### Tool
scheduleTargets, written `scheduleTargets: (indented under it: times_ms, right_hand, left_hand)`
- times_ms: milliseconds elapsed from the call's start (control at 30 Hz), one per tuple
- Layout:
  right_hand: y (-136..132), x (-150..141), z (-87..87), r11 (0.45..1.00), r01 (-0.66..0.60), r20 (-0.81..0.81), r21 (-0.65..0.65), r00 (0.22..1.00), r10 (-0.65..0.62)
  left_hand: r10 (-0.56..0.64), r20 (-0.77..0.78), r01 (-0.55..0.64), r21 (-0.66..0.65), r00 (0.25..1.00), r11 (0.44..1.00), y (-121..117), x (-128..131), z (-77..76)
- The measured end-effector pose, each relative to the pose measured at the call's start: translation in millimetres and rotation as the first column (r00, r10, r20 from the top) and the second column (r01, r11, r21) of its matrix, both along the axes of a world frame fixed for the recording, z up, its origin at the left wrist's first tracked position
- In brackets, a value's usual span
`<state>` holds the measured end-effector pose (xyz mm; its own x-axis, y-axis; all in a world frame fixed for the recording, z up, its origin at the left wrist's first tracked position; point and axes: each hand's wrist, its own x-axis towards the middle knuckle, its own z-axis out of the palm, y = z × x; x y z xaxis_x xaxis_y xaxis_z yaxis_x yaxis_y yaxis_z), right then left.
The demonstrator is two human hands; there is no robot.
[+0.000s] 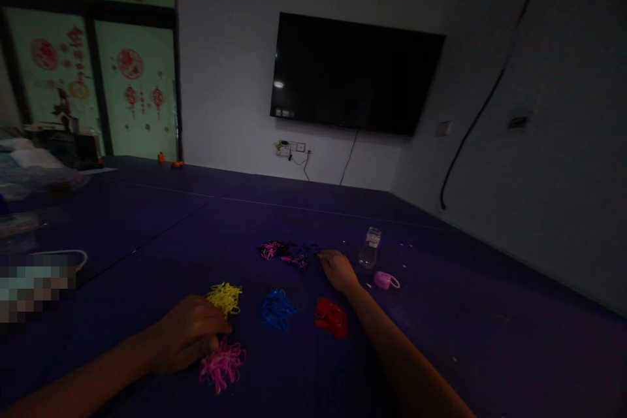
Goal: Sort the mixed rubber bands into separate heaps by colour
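My left hand (189, 333) rests on the dark purple table (490, 353), fingers curled, touching a pink pile of small bands (223, 364). Just beyond it lies a yellow pile (225, 297). A blue pile (277, 309) and a red pile (331, 316) sit to the right. My right hand (337, 270) reaches forward, fingers bent down onto the edge of a mixed black and pink heap of bands (289, 253). What its fingertips pinch is too small to name.
A small clear bottle (369, 247) and a pink cap (386, 280) lie right of my right hand. Clutter and bags (34, 170) sit at the far left. A wall television (353, 75) hangs beyond the table.
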<state>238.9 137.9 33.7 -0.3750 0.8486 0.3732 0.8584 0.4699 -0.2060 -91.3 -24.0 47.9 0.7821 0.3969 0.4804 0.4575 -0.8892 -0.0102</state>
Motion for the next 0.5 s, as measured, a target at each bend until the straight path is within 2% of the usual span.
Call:
scheduleTargets:
  times_ms: [500]
  right_hand:
    - [2.7,1.6,-3.8,0.997,-0.011,-0.084,0.07,0.996,0.017]
  left_hand:
    - [0.004,0.001,-0.004,-0.034,1.0,0.999,1.2,-1.9,-2.8]
